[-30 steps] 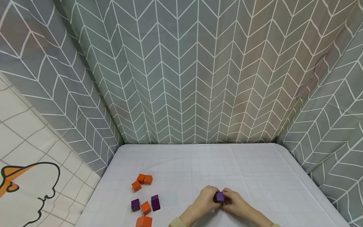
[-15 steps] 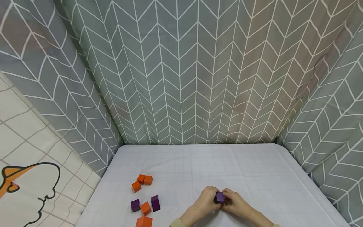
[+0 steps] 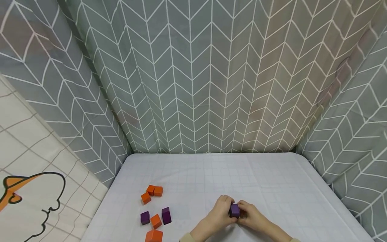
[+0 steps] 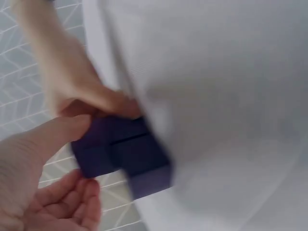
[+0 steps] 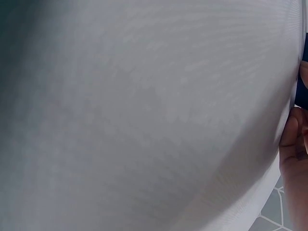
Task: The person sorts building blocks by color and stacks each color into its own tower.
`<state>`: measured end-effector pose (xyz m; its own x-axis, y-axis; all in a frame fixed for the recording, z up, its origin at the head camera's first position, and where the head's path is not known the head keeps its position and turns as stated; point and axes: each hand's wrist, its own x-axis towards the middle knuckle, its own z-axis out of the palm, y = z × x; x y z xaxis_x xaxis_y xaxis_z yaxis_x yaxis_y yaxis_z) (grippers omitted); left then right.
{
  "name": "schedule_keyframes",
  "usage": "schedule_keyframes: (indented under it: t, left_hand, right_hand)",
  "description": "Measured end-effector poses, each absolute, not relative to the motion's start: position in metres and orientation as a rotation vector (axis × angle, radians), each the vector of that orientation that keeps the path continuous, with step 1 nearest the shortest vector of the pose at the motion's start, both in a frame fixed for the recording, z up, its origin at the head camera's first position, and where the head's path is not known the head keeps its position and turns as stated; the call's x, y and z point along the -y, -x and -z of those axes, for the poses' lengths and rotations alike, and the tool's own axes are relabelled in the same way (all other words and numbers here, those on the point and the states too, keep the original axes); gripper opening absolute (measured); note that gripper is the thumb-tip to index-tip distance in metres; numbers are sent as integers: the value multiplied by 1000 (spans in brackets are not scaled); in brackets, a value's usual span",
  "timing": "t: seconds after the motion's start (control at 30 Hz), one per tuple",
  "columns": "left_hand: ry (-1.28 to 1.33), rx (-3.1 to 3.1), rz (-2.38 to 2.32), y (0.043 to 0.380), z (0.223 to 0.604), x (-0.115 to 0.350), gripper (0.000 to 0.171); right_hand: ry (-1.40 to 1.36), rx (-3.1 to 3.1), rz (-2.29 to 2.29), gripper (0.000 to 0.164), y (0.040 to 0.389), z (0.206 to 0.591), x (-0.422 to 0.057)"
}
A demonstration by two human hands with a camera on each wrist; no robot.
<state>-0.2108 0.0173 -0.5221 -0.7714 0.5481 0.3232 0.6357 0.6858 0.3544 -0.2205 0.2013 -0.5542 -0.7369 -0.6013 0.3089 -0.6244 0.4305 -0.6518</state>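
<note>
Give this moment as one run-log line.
Left hand: holds purple square-faced blocks | right hand: holds same blocks | white table: five orange cuboid blocks, two other purple blocks, left of hands

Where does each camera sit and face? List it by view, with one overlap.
Head: worn on the head, facing forward and down over curtain and table; left hand, right hand, forearms show.
Left wrist: worn there, facing the held purple blocks; both hands show.
Right wrist: worn there, facing mostly white table; fingers show at right, whose unclear.
Head and left wrist share both hands and purple blocks.
</note>
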Motion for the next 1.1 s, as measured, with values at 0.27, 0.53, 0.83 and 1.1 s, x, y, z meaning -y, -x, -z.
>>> schedule_keyframes:
  t: [0.27, 0.53, 0.83, 1.1]
  left_hand:
    - [912, 2682, 737, 211, 481, 5, 49]
    - [716, 2533, 743, 219, 457, 55, 41]
    - [285, 2527, 843, 203, 464, 141, 39]
    - [-160, 2653, 846, 175, 502, 208, 38]
  right_hand:
    - [-1165, 2552, -1225, 23, 222, 554, -200]
    - [-1120, 2600, -1192, 25, 223, 551, -201]
    - [-1124, 2595, -1200, 26, 223, 553, -200]
    - [-1126, 2597, -1212, 25, 222, 556, -200]
